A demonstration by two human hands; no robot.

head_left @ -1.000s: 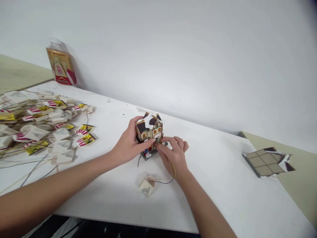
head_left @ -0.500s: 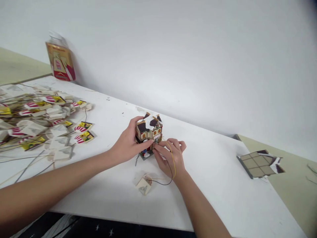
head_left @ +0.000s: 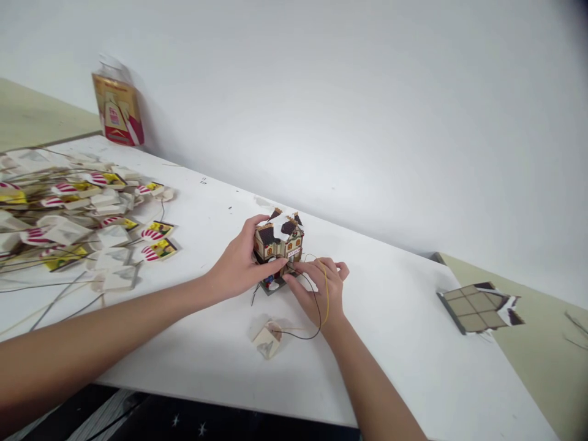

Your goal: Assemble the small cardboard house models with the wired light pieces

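Observation:
A small model house (head_left: 278, 245) with dark, snow-patched roofs stands upright on the white table (head_left: 206, 349). My left hand (head_left: 239, 258) grips it from the left, the thumb across its front. At its lower right front, the fingers of my right hand (head_left: 320, 285) pinch thin wires by the doorway; the tips are partly hidden. A yellow wire (head_left: 327, 294) and a black wire loop over and beside my right hand. They run to a cream, box-like piece (head_left: 267, 340) lying on the table in front of the house.
Many cream pieces (head_left: 110, 236) with striped awnings, yellow panels and wires are heaped at the left. A gold-and-red bag (head_left: 118, 113) stands at the back left by the wall. Another model house (head_left: 480, 307) lies at the right edge.
The view has shifted slightly. My right fingers have drawn together a little near the doorway, while my left hand keeps its hold on the house.

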